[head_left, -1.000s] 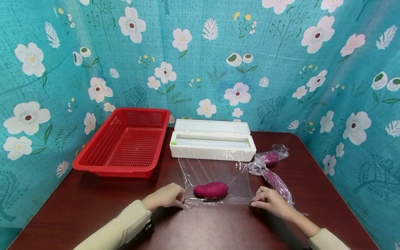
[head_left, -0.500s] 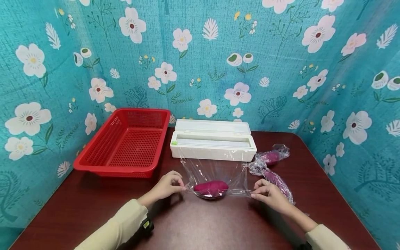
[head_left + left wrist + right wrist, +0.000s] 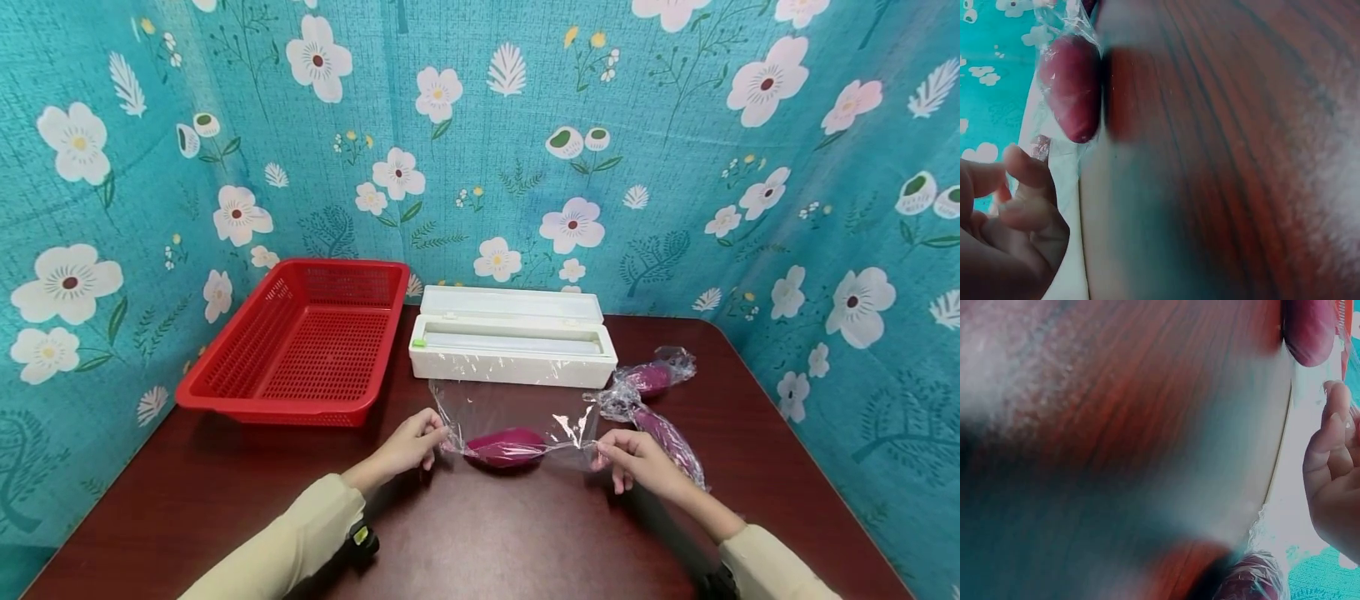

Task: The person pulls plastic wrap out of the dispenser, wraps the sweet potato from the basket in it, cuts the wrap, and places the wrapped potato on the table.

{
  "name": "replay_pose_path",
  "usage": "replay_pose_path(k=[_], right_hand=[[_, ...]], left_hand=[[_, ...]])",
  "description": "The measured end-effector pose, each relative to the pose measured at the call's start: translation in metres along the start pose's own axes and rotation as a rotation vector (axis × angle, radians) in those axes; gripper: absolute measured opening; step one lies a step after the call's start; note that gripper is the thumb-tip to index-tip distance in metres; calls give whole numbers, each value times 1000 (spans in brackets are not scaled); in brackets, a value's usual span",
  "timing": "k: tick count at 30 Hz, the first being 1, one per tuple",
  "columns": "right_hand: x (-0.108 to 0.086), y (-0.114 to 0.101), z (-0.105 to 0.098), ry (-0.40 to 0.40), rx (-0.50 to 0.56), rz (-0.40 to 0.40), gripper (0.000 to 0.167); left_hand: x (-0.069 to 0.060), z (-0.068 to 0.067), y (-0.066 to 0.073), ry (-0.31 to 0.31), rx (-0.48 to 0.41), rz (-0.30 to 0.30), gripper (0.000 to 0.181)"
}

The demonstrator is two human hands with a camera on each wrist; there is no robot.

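Note:
A purple sweet potato (image 3: 504,447) lies on the table under a sheet of clear plastic wrap (image 3: 517,404). The sheet runs from the white wrap box, and its near edge is drawn up over the sweet potato. At the left corner of that edge, my left hand (image 3: 408,443) pinches the wrap between thumb and fingers. My right hand (image 3: 637,460) pinches the opposite corner. In the left wrist view the sweet potato (image 3: 1072,87) shows film over it, beyond my fingers. The right wrist view shows only one end of the sweet potato (image 3: 1310,331), near my fingertips.
The white wrap box (image 3: 513,362) stands behind the sheet, its lid raised and a roll inside. A red plastic basket (image 3: 273,404) is at the back left. Wrapped sweet potatoes (image 3: 667,437) lie to the right, close to my right hand. A floral curtain hangs behind the table.
Both hands have lifted the wrap's near edge off the table and carried it away from me, over the sweet potato. The sweet potato has shifted slightly away from me.

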State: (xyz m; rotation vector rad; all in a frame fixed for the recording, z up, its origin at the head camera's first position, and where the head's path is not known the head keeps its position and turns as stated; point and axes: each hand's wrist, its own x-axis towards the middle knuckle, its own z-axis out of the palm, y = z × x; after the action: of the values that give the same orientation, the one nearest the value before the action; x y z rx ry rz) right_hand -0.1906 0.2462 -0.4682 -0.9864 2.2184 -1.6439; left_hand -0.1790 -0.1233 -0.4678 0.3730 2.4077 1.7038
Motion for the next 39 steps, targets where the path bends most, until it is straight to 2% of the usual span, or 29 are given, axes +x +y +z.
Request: replay_pose_path(k=[7, 13, 16, 21, 25, 28, 30, 32, 35, 37, 39], right_hand=[[1, -1, -1, -25, -2, 71, 18], [3, -4, 0, -49, -7, 148, 22], [4, -5, 0, -31, -12, 160, 23], [7, -4, -2, -7, -38, 132, 24], [8, -2, -3, -17, -63, 114, 21], [10, -3, -1, -23, -118, 65, 14], [12, -10, 4, -26, -162, -35, 10], [14, -10, 8, -6, -228, -127, 11], [16, -9, 11, 42, -325, -252, 14], [17, -3, 11, 73, -370, -288, 16], [18, -5, 12, 79, -363, -319, 17]], left_hand=[[3, -1, -6, 112, 63, -60, 12], [4, 1, -8, 155, 53, -87, 14], [5, 2, -6, 134, 32, -69, 12], [5, 1, -4, 26, 20, -12, 15], [4, -3, -5, -61, 52, 82, 26], [3, -4, -5, -84, 160, 185, 27], [2, -2, -5, -60, 263, 244, 19], [1, 0, -4, -6, 379, 305, 10], [1, 3, -3, 73, 497, 386, 7], [2, 4, -3, 102, 537, 436, 7], [2, 5, -3, 97, 511, 469, 5]])
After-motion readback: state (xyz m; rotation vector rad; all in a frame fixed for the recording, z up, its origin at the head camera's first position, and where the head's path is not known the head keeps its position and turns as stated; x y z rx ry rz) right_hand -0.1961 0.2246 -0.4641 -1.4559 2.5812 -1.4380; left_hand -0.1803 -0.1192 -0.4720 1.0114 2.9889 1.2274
